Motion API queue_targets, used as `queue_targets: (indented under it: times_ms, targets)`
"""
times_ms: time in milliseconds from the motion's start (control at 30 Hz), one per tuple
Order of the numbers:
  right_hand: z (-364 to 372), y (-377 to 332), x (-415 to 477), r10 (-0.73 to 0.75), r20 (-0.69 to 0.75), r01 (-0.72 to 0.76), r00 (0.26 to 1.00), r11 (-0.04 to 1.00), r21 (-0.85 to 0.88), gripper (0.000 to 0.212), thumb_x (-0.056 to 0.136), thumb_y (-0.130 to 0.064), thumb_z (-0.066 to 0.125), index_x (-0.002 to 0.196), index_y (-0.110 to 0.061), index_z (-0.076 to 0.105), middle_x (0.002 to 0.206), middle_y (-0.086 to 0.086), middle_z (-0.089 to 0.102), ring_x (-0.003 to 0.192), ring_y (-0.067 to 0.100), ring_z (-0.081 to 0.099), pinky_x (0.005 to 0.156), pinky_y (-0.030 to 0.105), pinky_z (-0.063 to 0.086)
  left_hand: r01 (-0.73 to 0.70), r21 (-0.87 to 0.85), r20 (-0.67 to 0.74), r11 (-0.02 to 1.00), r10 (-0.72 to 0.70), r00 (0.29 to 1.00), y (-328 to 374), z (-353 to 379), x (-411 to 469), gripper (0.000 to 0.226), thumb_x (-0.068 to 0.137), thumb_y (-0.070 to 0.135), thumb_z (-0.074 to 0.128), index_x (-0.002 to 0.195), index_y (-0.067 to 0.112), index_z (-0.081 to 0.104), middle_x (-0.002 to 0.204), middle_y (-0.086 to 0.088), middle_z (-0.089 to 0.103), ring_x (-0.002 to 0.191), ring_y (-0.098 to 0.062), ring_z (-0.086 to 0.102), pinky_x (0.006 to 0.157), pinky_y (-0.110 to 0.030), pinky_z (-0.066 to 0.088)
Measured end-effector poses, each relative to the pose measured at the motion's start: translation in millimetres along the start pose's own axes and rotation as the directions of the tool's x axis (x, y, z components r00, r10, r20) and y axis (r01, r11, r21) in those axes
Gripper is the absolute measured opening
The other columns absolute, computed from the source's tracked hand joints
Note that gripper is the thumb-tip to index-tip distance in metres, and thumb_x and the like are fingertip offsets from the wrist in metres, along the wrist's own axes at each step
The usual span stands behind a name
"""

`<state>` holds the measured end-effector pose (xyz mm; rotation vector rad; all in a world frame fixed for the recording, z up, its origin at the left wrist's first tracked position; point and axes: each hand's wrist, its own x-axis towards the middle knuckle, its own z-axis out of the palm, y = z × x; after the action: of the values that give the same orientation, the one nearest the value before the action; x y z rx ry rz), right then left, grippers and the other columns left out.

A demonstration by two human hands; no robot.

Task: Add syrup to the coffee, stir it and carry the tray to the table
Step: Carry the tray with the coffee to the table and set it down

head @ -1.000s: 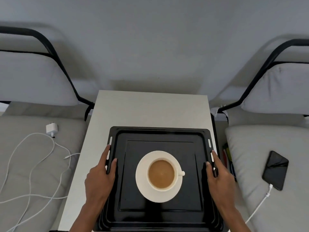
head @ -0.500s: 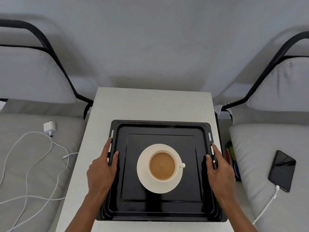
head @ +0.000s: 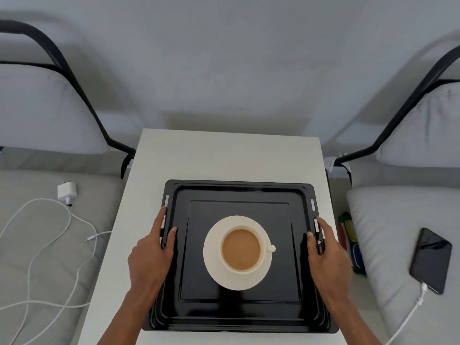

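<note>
Head view shows us setting the black tray point(head: 239, 317) onto the white tabletop point(head: 229, 155), our left hand point(head: 151, 255) closed on its left rim and our right hand point(head: 328, 255) closed on its right rim, thumbs inside the lip and fingers along the outside. The cup point(head: 241, 250) of milky coffee stands on its saucer point(head: 214, 267) at the tray's middle, handle pointing right, the liquid level and calm. We judge the carrying nearly done; whether the tray's base fully rests on the tabletop we cannot tell. To finish well, we would keep both grips even, lower flat, and slide the fingers out sideways so the saucer does not jolt. The tray's near edge lies close to the tabletop's near edge, so a gentle push farther in looks wise. Beds flank the tabletop: a white charger point(head: 65, 192) with a looping cable point(head: 49, 245) on the left bed, a dark phone point(head: 430, 260) plugged in on the right bed, pillows against a plain grey wall.
</note>
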<state>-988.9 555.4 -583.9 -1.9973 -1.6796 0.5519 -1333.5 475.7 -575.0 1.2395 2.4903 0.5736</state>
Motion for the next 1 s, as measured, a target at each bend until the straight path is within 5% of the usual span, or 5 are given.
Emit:
queue_targets:
  times_ms: [400,633,833,1000]
  targets:
    - [8.8,2.9,0.8,0.005,-0.019,-0.006,1.000,0.999,-0.044,0.037,0.098,-0.035,0.056,0.133,-0.027,0.048,0.058,-0.015,0.042,0.050,0.007,0.045,0.051,0.025,0.034,-0.001,0.021,0.030,1.000,0.001,1.000,-3.0,6.1,3.6,0.059,0.101,0.043,0.053,0.157,0.038,0.033,0.051,0.000,0.048,0.045,-0.021,0.051,0.048,-0.033,0.045]
    - [7.5,4.1,-0.1,0.016,0.008,-0.015,1.000,0.998,-0.054,0.040,0.099,-0.037,0.053,0.137,-0.027,0.043,0.062,-0.013,0.046,0.055,0.013,0.049,0.053,0.028,0.043,0.001,0.043,0.036,0.999,-0.003,0.999,-2.0,6.8,2.5,0.061,0.102,0.042,0.052,0.159,0.038,0.030,0.052,-0.002,0.050,0.046,-0.021,0.051,0.049,-0.033,0.045]
    - [4.5,0.4,-1.6,0.008,0.032,-0.006,0.999,0.998,-0.069,0.042,0.100,-0.036,0.052,0.140,-0.026,0.043,0.077,0.000,0.060,0.067,0.016,0.057,0.058,0.031,0.048,-0.024,0.110,0.033,0.994,0.020,0.999,-1.3,6.3,2.3,0.062,0.104,0.040,0.050,0.161,0.035,0.026,0.058,-0.001,0.054,0.050,-0.021,0.052,0.050,-0.031,0.042]
    - [-1.1,-1.2,-4.7,-0.012,0.061,0.019,0.998,0.993,-0.119,0.045,0.101,-0.033,0.051,0.145,-0.025,0.042,0.113,0.008,0.065,0.085,0.025,0.066,0.066,0.039,0.055,-0.051,0.139,0.049,0.989,0.045,0.998,-1.2,3.9,1.2,0.064,0.105,0.039,0.047,0.162,0.036,0.019,0.066,-0.005,0.060,0.059,-0.024,0.059,0.054,-0.037,0.050]
